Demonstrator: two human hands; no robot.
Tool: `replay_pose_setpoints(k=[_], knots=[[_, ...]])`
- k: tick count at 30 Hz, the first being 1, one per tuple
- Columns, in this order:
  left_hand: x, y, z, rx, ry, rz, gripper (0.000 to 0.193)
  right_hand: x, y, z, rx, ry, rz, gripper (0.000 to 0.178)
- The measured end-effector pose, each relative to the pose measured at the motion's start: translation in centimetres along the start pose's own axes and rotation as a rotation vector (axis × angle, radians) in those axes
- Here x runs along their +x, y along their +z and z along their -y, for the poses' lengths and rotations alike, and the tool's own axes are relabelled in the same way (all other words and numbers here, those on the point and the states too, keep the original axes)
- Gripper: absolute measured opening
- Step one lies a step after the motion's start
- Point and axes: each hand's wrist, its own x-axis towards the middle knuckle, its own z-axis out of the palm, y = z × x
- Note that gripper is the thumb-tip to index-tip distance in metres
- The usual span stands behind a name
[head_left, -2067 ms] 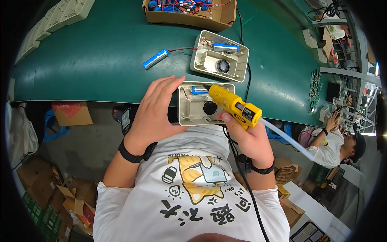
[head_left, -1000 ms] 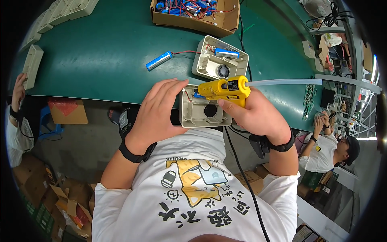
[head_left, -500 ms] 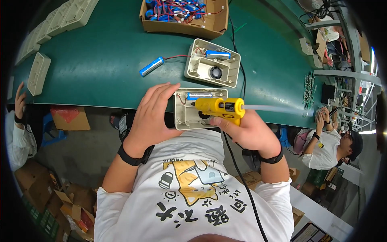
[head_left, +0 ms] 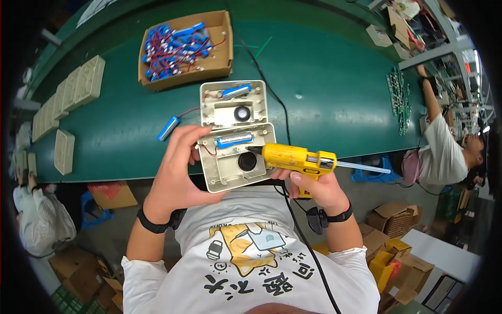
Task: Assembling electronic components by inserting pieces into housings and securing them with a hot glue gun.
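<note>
My left hand grips the left side of a beige plastic housing, thumb at its near edge and fingers at its far left corner. Inside lie a blue battery along the far wall and a round black part. My right hand is closed round the handle of a yellow glue gun. Its dark nozzle points left, over the housing just below the battery; a clear glue stick sticks out behind. A second beige housing touches the far side, with its own blue battery.
A loose blue battery on a red wire lies left of the housings. Beyond stands a cardboard box of wired batteries. More beige housings line the left; green circuit boards lie right. A black cable crosses the table. Other people sit at both sides.
The held housing has shifted left and tilted slightly, and the glue gun is now angled down to the right. My view has turned, so the box and far housing appear farther left and lower.
</note>
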Motion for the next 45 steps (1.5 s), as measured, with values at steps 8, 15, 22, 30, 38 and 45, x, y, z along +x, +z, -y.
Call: replay_pose_setpoints(k=[8, 15, 22, 30, 38, 45], knots=[[13.5, 1.3, -1.5, -0.232, -0.081, 0.028, 0.112, -1.0, -4.3, -2.0, 0.312, -0.379, 0.042, 0.028], [31.7, 6.5, 1.3, 0.311, -0.067, -0.215, 0.116, 3.7, -7.7, -6.4, 0.445, -0.473, -0.116, 0.029], [35.4, 6.0, 9.2, 0.358, 0.033, -0.307, 0.095, 5.3, -8.1, -7.7, 0.364, -0.503, -0.176, 0.031], [14.8, 1.3, -0.2, 0.391, 0.219, 0.122, 0.095, 5.3, -8.6, -7.5, 0.378, -0.512, -0.229, 0.030], [8.5, 2.8, 2.3, 0.567, 0.227, 0.016, 0.105, 5.5, -7.8, -7.1, 0.342, -0.495, -0.270, 0.029], [5.4, 3.2, 1.9, 0.444, 0.196, 0.027, 0.060, 5.0, -6.4, -7.0, 0.188, -0.466, -0.256, 0.029]])
